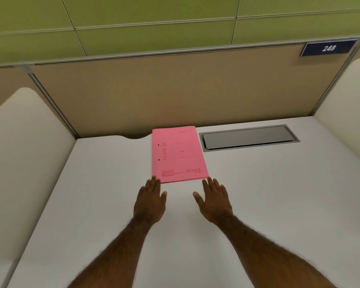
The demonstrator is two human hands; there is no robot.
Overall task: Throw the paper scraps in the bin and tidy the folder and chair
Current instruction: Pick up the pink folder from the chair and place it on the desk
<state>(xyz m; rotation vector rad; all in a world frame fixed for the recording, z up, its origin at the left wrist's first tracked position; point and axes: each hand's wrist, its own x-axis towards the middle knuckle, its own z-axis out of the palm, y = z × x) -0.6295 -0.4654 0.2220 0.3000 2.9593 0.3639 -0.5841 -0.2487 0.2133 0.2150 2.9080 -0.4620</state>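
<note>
Mid-frame on the white desk (pixel 258 204), the pink folder (pixel 178 154) lies closed, squared against the rear partition (pixel 175 90). Left hand (pixel 151 201) and right hand (pixel 214 199) rest flat, fingers spread, touching its near corners, probably aligning it.

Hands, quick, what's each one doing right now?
Left hand: open, flat, fingertips at the pink folder's near left corner, holding nothing.
Right hand: open, flat, fingertips at its near right corner, holding nothing.
</note>
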